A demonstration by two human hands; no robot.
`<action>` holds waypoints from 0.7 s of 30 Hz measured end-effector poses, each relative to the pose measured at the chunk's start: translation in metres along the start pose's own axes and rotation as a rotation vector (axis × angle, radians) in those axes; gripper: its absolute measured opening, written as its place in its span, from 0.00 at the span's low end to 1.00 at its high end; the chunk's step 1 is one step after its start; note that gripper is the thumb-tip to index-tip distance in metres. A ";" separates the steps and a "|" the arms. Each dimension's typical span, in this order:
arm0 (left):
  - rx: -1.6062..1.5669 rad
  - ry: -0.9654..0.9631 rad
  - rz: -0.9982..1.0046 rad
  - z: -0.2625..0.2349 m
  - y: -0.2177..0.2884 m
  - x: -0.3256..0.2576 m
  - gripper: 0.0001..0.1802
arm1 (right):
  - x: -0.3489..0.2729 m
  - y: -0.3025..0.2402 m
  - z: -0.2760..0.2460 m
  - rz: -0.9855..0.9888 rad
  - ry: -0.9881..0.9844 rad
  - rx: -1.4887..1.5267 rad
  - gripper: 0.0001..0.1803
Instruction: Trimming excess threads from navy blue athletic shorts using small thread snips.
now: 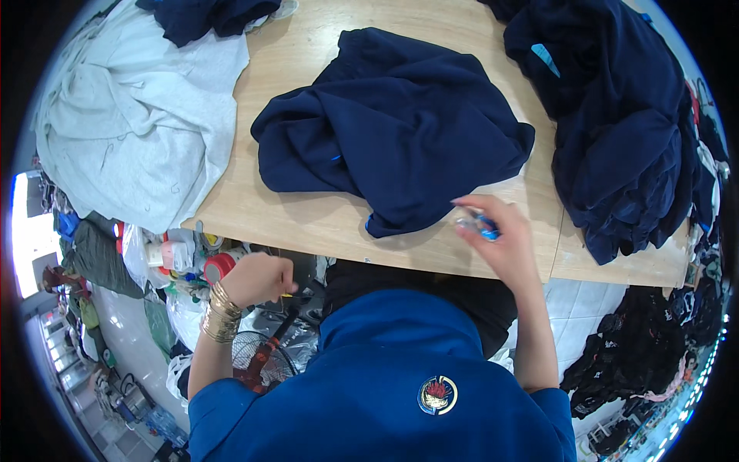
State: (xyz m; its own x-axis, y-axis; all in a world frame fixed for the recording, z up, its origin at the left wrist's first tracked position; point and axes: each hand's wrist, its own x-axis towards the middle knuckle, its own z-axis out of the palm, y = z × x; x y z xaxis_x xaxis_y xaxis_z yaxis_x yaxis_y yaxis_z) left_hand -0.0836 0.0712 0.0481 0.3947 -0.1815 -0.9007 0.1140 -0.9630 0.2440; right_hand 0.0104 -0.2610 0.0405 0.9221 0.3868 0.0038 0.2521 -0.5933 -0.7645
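A crumpled navy blue garment (pixel 408 123) lies on the wooden table in front of me, with small bright blue spots at its edges. Just off its near right edge, my right hand (pixel 496 235) pinches a small blue and silvery tool (pixel 485 225), whose exact kind I cannot make out. My left hand (pixel 258 279), with gold bangles (pixel 221 314) at the wrist, is held curled below the table's front edge. Whatever its fingers may hold is hidden. Neither hand touches the navy garment.
Light grey fabric (pixel 138 123) covers the table's left side. A heap of navy garments (pixel 616 131) lies on the right, and more dark cloth (pixel 212 15) at the far left. Below the edge are a red round object (pixel 221 267), a fan (pixel 265 358) and black clothes (pixel 631 346).
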 end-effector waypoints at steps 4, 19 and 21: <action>-0.752 0.057 0.491 0.019 0.022 0.015 0.14 | 0.007 0.015 0.037 -0.218 -0.139 -0.169 0.14; -2.091 0.052 0.851 -0.005 0.144 0.061 0.11 | -0.027 0.000 0.012 -0.492 0.349 -0.207 0.19; -2.015 0.057 0.855 -0.007 0.150 0.054 0.18 | -0.031 0.000 0.012 -0.495 0.384 -0.202 0.19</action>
State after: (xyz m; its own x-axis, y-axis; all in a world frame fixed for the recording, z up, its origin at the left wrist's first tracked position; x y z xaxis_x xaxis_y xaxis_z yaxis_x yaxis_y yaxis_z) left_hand -0.0386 -0.0819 0.0383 0.8681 -0.2899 -0.4030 0.4621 0.7683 0.4428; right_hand -0.0214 -0.2647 0.0325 0.7125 0.3909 0.5827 0.6892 -0.5455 -0.4769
